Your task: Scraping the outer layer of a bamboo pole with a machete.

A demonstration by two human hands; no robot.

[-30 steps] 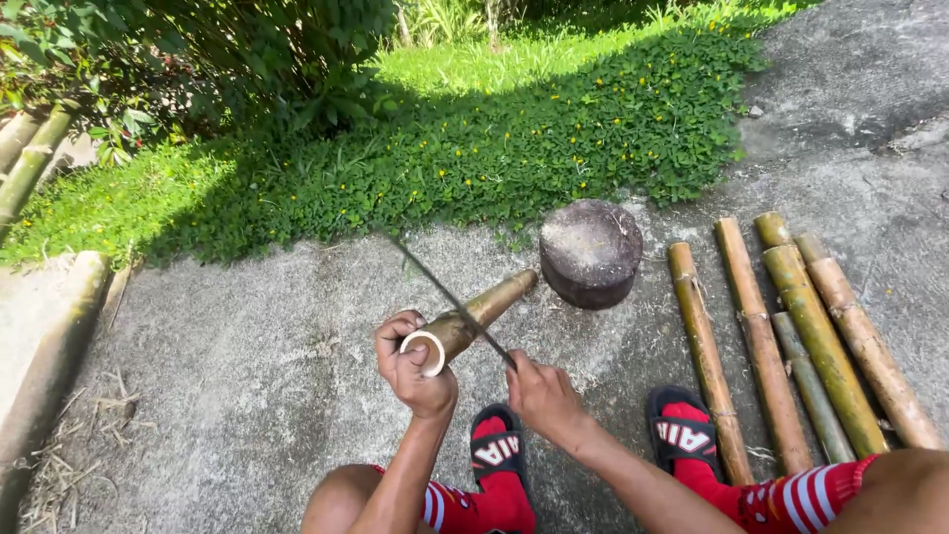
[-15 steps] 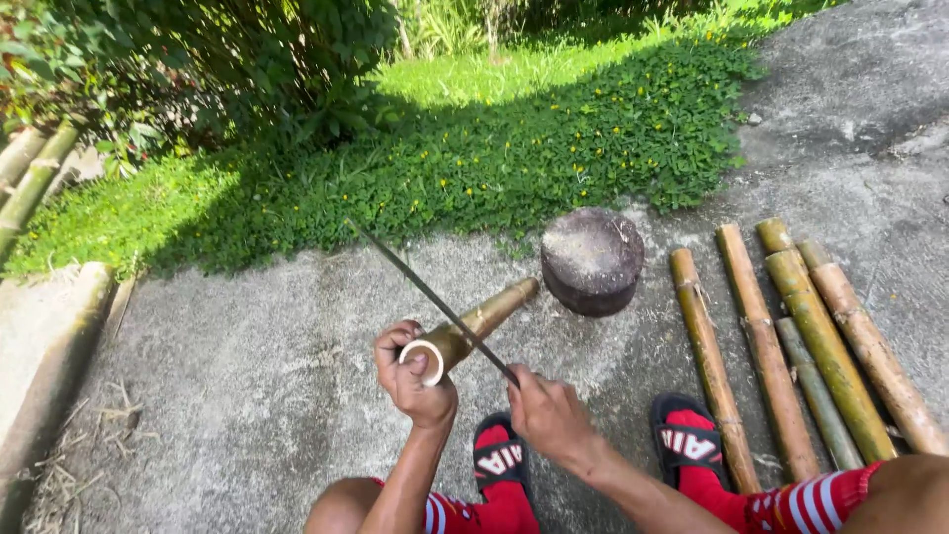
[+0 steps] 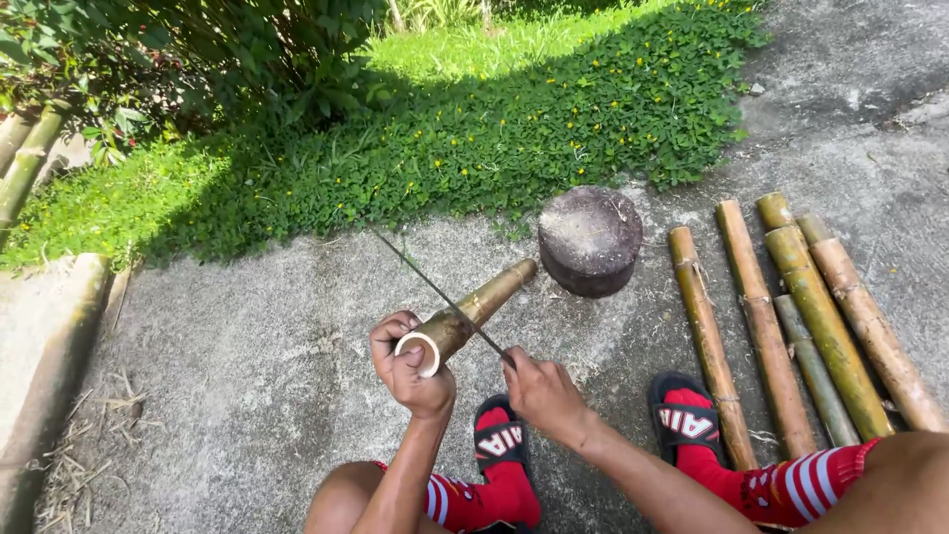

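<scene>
Bamboo tube [image 3: 473, 312] hollow, left hand [image 3: 407, 364] gripping, right hand [image 3: 542, 391] holding blade [image 3: 435, 292]

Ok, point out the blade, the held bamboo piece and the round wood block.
blade [image 3: 425, 279], head view, middle of the thin edge.
bamboo piece [image 3: 481, 302], head view, mid-length of the stem.
wood block [image 3: 590, 232], head view, its flat top.

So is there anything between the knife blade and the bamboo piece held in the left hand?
Nothing visible. The left hand grips the bamboo piece at its near open end, and the long blade held by the right hand already lies across its top. The round wooden block sits beyond the far tip.
</scene>
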